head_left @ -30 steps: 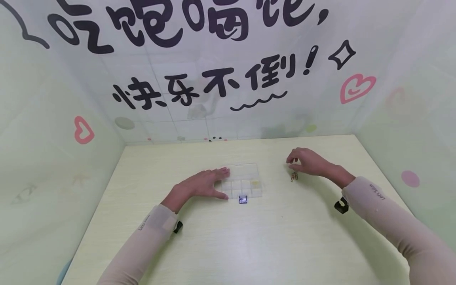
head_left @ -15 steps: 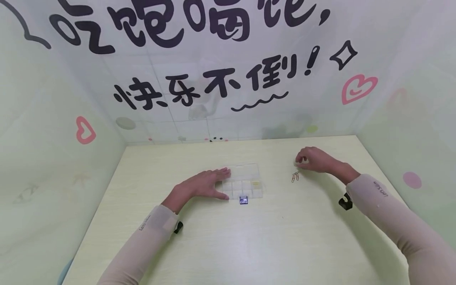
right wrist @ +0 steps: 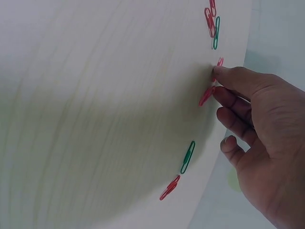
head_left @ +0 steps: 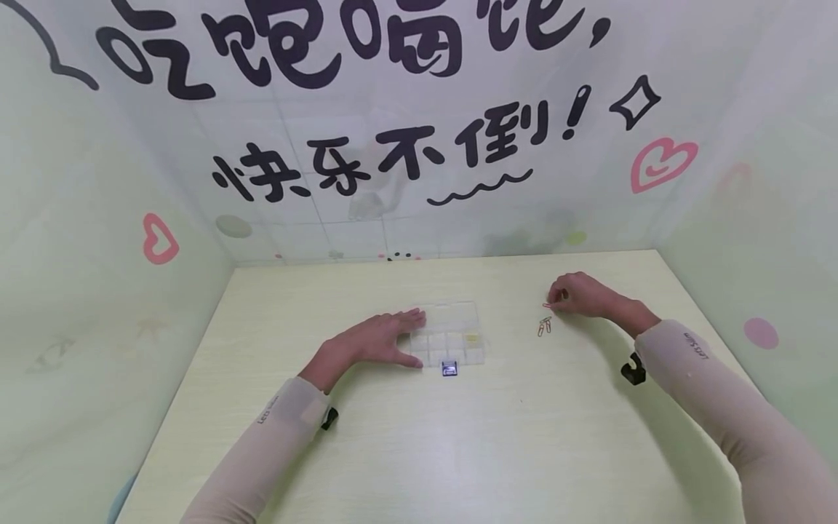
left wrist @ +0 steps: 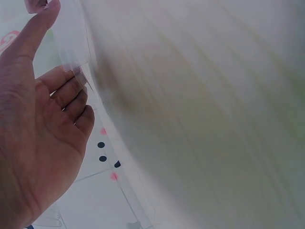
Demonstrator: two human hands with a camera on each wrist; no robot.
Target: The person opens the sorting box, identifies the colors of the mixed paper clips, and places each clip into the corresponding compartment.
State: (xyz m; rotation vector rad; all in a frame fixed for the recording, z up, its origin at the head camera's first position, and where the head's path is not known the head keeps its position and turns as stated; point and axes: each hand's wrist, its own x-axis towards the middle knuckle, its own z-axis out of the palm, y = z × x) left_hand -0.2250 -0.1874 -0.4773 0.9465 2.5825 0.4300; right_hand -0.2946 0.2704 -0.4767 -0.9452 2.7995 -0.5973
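My left hand (head_left: 381, 337) rests at the left side of a clear plastic compartment box (head_left: 458, 314), fingers straight and thumb spread toward its front corner. The box's lid is raised back, and a small yellowish item (head_left: 473, 338) shows in one compartment. The left wrist view shows the palm (left wrist: 52, 124), with the fingers at the box's clear edge (left wrist: 71, 38). My right hand (head_left: 581, 295) pinches a pinkish-red paper clip (right wrist: 219, 62) between thumb and finger. Another red paper clip (right wrist: 206, 96) lies right at the fingertips; a green paper clip (right wrist: 188, 157) lies apart from them.
Near the right hand are further red paper clips (right wrist: 169, 188) and a green one (right wrist: 217, 33). A blue-purple latch (head_left: 449, 369) sits at the box's front edge. The pale wooden table (head_left: 419, 451) is bounded by printed curtains (head_left: 353, 225) at the back and sides.
My right hand has moved slightly right, away from the clips on the table, and its parted fingers have closed into a pinch on a clip. My left hand has stayed at the box.
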